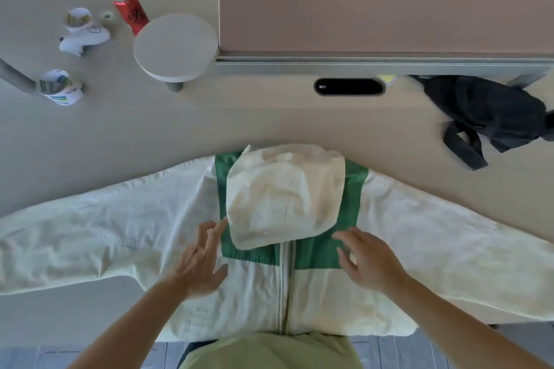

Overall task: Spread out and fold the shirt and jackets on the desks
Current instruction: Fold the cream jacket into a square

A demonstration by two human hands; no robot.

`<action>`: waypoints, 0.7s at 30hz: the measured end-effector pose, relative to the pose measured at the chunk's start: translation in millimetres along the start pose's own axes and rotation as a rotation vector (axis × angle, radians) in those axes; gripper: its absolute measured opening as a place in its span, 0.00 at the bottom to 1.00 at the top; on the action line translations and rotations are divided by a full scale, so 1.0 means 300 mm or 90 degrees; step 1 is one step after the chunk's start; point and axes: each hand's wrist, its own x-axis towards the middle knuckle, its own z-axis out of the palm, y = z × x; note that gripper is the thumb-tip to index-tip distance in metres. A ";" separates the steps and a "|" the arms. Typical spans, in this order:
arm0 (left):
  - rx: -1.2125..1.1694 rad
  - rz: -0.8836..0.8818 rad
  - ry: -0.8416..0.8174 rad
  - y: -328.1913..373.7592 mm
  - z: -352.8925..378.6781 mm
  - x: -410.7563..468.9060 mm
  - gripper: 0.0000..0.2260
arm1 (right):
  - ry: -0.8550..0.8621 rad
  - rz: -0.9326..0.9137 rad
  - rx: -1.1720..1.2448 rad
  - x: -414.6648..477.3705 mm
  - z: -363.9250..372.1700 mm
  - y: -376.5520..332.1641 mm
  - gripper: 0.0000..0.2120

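A: Looking down on a cream-and-green zip-front hooded jacket (281, 293), spread face up on the pale beige desk (180, 135), sleeves thrown wide either side of the cream fabric hood (284, 198). Already turned down over the green chest panel, that hood.

B: And the left hand (198, 260)? Released, fingers fanned, gripping nothing, just left of the hood, forefinger at its lower corner. Hard to say whether touching.

A: Same for the right hand (370, 259): loose, empty, just below and right of the hood, over the green.

B: Looks like smoothing before the fold. Best to press flat outward from the hood, chasing wrinkles toward the sleeves.

A: Keep the hood square on the zip line first. Then bring each sleeve in across, below the hood, one at a time.

B: Slippery-looking cloth, probably; pin with one palm while folding with the other.

A: Crumpled dark charcoal garment (485, 117) well up and right of the hood, untouched.
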 end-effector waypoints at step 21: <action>-0.679 -0.629 -0.294 0.247 -0.321 0.367 0.24 | -0.228 0.824 0.699 0.431 -0.202 -0.103 0.08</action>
